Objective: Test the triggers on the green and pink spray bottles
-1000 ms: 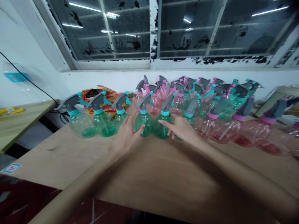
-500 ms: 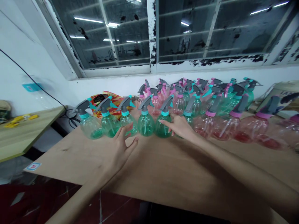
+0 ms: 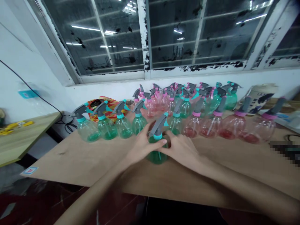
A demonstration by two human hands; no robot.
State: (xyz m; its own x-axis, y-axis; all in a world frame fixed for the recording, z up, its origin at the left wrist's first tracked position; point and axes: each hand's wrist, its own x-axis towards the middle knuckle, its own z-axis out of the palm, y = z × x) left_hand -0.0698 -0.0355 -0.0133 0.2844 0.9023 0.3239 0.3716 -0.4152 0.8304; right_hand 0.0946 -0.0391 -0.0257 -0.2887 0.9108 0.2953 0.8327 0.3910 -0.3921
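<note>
Between both hands stands a green spray bottle (image 3: pixel 158 156) with a grey trigger head and a turquoise collar, in front of the row. My left hand (image 3: pixel 144 142) wraps its left side, thumb across the front. From the other side my right hand (image 3: pixel 182 150) grips it too, the thumb meeting the left one. The bottle is upright, and the hands cover part of its body. Behind it runs a front row of spray bottles: green ones (image 3: pixel 124 128) to the left, another green one (image 3: pixel 175 123) just behind my right hand, and pink ones (image 3: pixel 212 125) to the right.
More pink and green spray bottles (image 3: pixel 186 106) crowd the back of the wooden table (image 3: pixel 82 162) by the wall. A red-and-yellow bag (image 3: pixel 110 103) lies behind the left bottles. At the right rear stands a printed bag (image 3: pixel 260 97). A second table (image 3: pixel 42 131) is at far left.
Both hands have closed on a green spray bottle from the row. It has come forward, out of line with the others. My left hand was open and apart before; the view has shifted slightly right.
</note>
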